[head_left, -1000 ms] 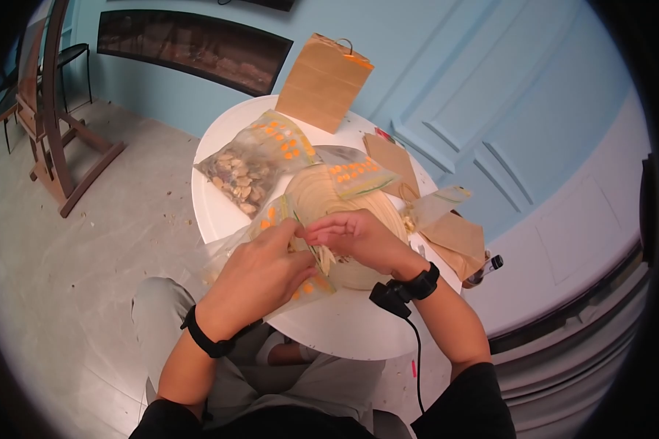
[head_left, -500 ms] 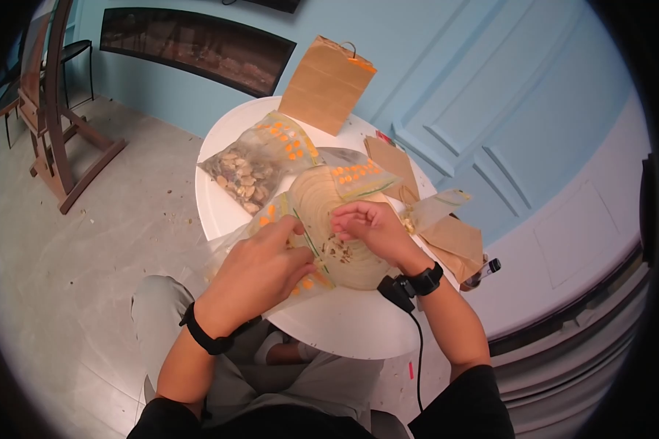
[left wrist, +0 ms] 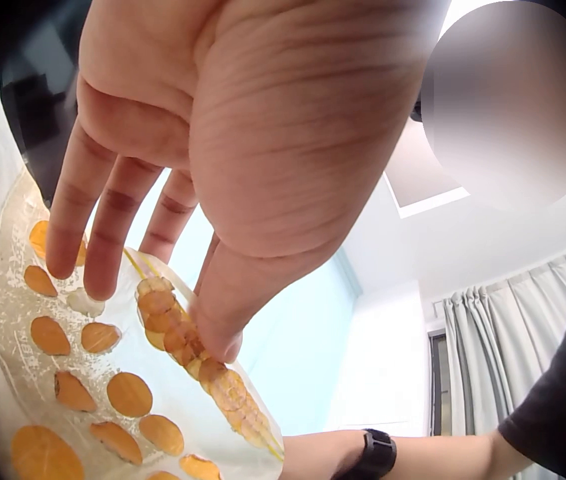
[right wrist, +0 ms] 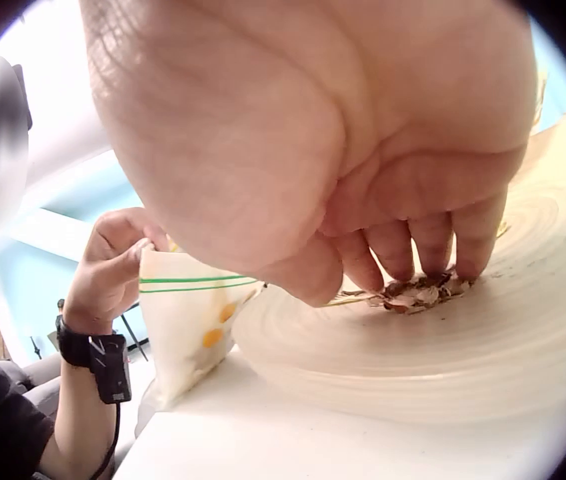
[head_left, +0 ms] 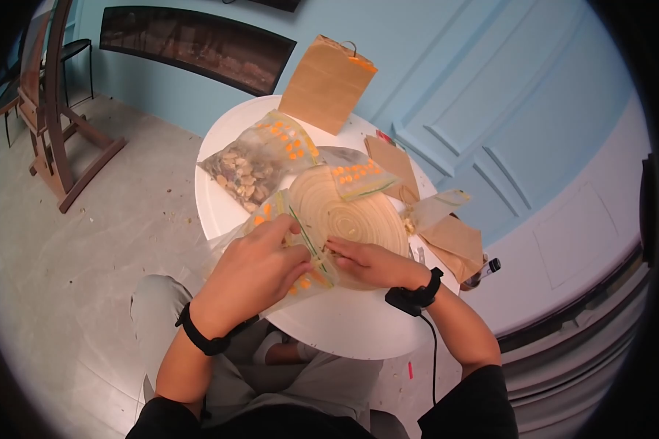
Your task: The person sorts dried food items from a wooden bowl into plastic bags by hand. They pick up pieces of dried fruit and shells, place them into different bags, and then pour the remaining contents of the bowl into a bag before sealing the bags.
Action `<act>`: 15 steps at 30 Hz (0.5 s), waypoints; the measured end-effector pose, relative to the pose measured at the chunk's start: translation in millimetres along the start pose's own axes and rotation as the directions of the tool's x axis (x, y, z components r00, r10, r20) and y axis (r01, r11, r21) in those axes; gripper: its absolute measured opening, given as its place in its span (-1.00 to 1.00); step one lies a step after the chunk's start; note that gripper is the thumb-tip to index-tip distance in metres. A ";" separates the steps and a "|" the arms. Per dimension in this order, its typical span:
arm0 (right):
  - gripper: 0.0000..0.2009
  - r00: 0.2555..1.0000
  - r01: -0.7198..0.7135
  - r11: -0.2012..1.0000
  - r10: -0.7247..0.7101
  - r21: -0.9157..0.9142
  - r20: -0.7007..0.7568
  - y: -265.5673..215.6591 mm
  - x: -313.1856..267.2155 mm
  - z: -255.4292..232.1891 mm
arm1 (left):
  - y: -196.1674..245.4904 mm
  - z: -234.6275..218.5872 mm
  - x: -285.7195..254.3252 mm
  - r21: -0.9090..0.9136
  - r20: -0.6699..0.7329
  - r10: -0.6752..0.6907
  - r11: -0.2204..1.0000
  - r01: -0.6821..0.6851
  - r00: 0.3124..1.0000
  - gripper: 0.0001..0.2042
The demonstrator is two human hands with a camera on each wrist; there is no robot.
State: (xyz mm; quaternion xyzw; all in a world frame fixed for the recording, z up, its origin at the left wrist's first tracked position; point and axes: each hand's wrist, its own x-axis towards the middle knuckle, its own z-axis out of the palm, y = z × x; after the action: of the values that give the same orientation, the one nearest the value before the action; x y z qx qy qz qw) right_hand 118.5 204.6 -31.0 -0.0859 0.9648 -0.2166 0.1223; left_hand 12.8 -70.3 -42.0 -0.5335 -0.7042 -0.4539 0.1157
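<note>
At the lower left of the round wooden board (head_left: pixel 344 212), my left hand (head_left: pixel 252 274) pinches the rim of a clear zip bag with orange dots (head_left: pixel 318 278). The left wrist view shows the thumb against the bag's (left wrist: pixel 131 395) edge, the other fingers spread around it. My right hand (head_left: pixel 377 265) lies low over the board, its fingers pointing at the bag's mouth. In the right wrist view its fingertips touch a small heap of brown and pale dried bits (right wrist: pixel 423 296) on the board (right wrist: pixel 363 355), beside the bag (right wrist: pixel 178 325).
A bag of dried slices (head_left: pixel 238 175) lies at the table's (head_left: pixel 344 329) left; another dotted bag (head_left: pixel 362 178) overlaps the board's far edge. Behind stands a paper bag (head_left: pixel 326 84). Folded paper bags (head_left: pixel 458 245), a small clear bag (head_left: pixel 439 208) and a dark bottle (head_left: pixel 483 272) are at the right.
My right hand went from the bag's mouth out over the board, then came down onto the bits and back toward the bag. My left hand has stayed on the bag.
</note>
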 end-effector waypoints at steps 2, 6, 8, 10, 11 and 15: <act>-0.56 0.995 -0.062 0.998 0.064 -0.034 0.074 -10.1 -4.7 -7.2 | 0.6 -0.2 0.4 0.011 0.008 0.001 1.000 -0.001 1.000 -0.89; -0.57 0.946 -0.266 0.960 0.277 -0.088 0.169 -29.5 1.5 -26.6 | 1.8 -2.0 0.1 0.024 0.029 -0.006 1.000 0.005 1.000 -0.89; -0.59 0.991 -0.132 0.991 0.132 -0.032 0.005 -19.4 8.1 -15.7 | 2.2 -2.1 0.1 0.021 0.047 -0.025 0.999 0.024 0.999 -0.90; -0.54 0.996 0.022 0.999 -0.024 -0.034 -0.087 -9.6 21.2 -4.2 | 3.8 -1.9 1.1 0.024 0.063 -0.032 0.999 0.031 0.997 -0.90; -0.48 0.990 0.104 0.993 -0.109 -0.057 -0.089 -6.9 31.3 -0.5 | 4.6 -2.0 1.3 0.027 0.068 -0.033 0.999 0.031 0.997 -0.90; -0.61 0.992 0.118 0.992 -0.120 0.050 0.044 -24.8 45.0 -1.0 | 7.8 -4.2 0.2 0.028 0.086 -0.053 0.998 0.051 0.995 -0.89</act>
State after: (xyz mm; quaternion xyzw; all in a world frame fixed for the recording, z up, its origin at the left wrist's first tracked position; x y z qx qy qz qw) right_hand 78.1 173.1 -28.1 -0.1454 0.9493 -0.2443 0.1339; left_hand 18.0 -73.3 -35.5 -0.5329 -0.7279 -0.4241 0.0799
